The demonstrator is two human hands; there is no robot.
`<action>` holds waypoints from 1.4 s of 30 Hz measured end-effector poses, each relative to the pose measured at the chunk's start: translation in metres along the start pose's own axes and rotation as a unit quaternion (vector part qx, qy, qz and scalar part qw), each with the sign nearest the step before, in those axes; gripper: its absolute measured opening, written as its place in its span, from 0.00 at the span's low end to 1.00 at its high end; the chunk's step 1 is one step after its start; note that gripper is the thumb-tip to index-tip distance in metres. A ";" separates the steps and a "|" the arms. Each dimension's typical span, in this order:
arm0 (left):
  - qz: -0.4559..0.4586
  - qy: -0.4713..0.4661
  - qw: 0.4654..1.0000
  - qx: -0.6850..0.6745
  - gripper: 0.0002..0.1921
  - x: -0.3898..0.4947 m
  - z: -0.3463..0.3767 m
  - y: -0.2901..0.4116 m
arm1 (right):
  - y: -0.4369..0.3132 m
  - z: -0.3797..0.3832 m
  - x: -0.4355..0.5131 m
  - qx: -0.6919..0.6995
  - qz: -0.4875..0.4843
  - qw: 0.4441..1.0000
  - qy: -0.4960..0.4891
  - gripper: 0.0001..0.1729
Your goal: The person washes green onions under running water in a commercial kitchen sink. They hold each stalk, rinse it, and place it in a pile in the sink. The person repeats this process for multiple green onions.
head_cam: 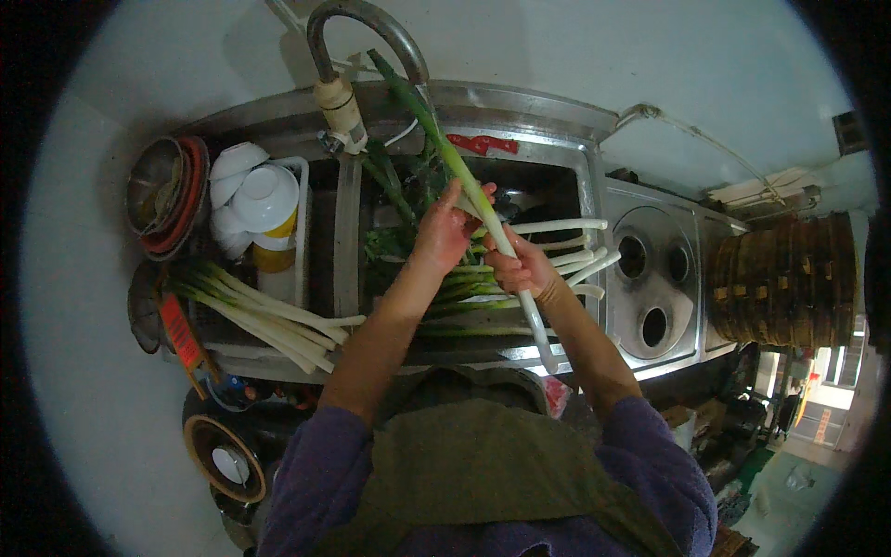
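A long green onion (456, 163) slants across the view, its leafy top beneath the faucet (369, 21) and its white root end toward my apron. My right hand (518, 264) is closed around its white shank. Higher up, my left hand (449, 226) cups the stalk, with fingers behind it and thumb raised; a pale strip shows by that palm. Below both hands, several more green onions (578, 261) lie across the sink basin (585, 188), white ends over its right rim. Dark green leaves (393, 244) fill the basin's left side, partly hidden by my left hand.
On the left, a bundle of green onions (268, 306) lies near a rack of white bowls (264, 198) and stacked colanders (170, 198). A steel stove top with round openings (654, 271) adjoins the sink on the right, beside stacked bamboo steamers (783, 278). A brown-rimmed jar (226, 459) stands lower left.
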State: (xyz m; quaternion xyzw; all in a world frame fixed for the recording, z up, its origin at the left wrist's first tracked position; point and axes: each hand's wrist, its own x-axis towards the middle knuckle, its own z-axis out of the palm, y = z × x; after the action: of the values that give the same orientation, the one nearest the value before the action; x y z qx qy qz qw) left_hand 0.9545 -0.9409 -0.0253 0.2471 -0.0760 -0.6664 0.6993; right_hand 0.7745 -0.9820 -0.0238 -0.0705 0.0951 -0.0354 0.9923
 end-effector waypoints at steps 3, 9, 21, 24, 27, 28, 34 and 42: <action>0.030 0.016 0.997 0.066 0.21 0.000 0.005 -0.004 | 0.006 0.001 0.007 -0.034 -0.036 0.998 0.029 0.22; 0.091 0.090 0.986 0.105 0.20 0.007 -0.003 -0.011 | 0.026 0.007 0.012 -0.524 -0.188 0.757 0.341 0.19; -0.032 0.033 0.998 0.041 0.23 0.003 -0.011 -0.012 | 0.014 0.010 0.000 -0.159 0.002 0.980 0.118 0.34; 0.004 0.083 0.992 0.093 0.21 -0.002 0.001 -0.012 | 0.022 0.009 0.006 -0.248 -0.045 0.950 0.185 0.27; 0.056 0.113 0.986 0.105 0.20 0.001 0.001 -0.010 | 0.032 0.007 0.010 -0.493 -0.155 0.793 0.322 0.19; 0.067 0.113 0.986 0.105 0.19 0.003 -0.002 -0.010 | 0.033 0.005 0.010 -0.547 -0.187 0.739 0.346 0.17; 0.047 0.160 0.986 0.011 0.17 0.021 -0.027 -0.019 | 0.023 -0.008 -0.011 -0.031 -0.017 0.993 0.111 0.34; -0.141 0.090 0.964 0.207 0.12 0.036 -0.078 0.020 | 0.050 0.000 -0.063 -0.119 0.079 0.984 0.109 0.43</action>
State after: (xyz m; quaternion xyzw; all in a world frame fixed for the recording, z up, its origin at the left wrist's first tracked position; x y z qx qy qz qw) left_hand 1.0096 -0.9574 -0.0919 0.4536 -0.1138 -0.7032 0.5356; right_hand 0.7157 -0.9276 -0.0199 -0.1759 0.2111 0.0474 0.9603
